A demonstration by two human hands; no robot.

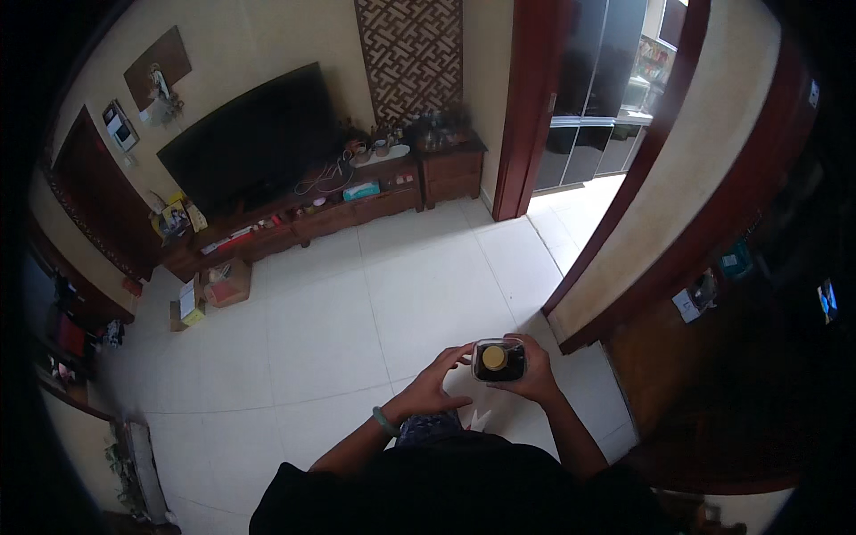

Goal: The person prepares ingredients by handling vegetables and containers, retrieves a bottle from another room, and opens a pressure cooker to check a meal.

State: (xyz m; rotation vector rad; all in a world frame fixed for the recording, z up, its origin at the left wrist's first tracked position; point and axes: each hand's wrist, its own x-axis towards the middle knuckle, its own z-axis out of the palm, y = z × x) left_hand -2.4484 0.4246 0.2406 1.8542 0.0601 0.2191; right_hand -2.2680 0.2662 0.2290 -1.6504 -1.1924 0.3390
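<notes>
A square glass bottle (513, 370) with a gold-coloured cap (494, 358) and dark contents is seen from above, in front of my body. My right hand (535, 371) is closed round its right side. On the other side, my left hand (438, 384) has its thumb and fingers apart, with the fingertips close to the bottle's left edge; whether they touch it I cannot tell. A green bangle (386, 422) circles my left wrist.
A wooden TV cabinet (391, 206) with a large television (254, 137) runs along the wall. Cardboard boxes (229, 284) stand on the tiled floor at the left. A doorway with a dark red frame (528, 154) is at the right, beside a wall end (669, 200).
</notes>
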